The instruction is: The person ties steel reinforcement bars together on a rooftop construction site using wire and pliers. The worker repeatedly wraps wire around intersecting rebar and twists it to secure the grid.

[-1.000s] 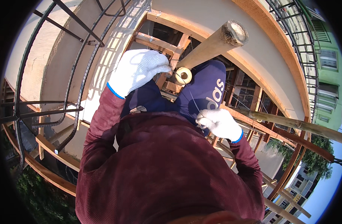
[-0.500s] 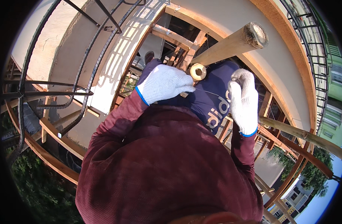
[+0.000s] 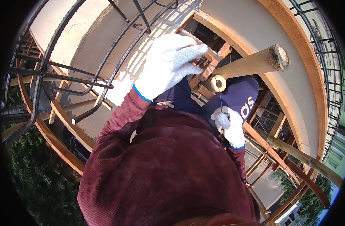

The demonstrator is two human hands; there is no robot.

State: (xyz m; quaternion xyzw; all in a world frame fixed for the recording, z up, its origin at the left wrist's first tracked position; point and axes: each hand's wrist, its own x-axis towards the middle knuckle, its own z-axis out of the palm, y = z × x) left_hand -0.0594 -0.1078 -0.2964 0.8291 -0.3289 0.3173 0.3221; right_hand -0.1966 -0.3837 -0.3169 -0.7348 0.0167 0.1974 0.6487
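Observation:
My left hand, in a white knit glove with a blue cuff, is raised at the upper middle. Its fingers and thumb are apart, with a gap showing between the tips. My right hand, gloved alike, is closed on a thin dark wire near my thigh; a small loop of it shows at the fingers. From there the wire runs up toward my left fingertips; whether it touches them is hard to tell. Behind it sits a pale round piece with a hole, beside a thick round wooden pole.
Ribbed steel bars form a cage on the left. A curved wooden formwork edge arcs along the right, with another rebar cage beyond. Between my legs and below are timber braces. A slimmer pole slants at lower right.
My left hand has risen, its fingers now apart. My right hand has moved down and inward, and the wire now shows clearly above it. The whole view has shifted.

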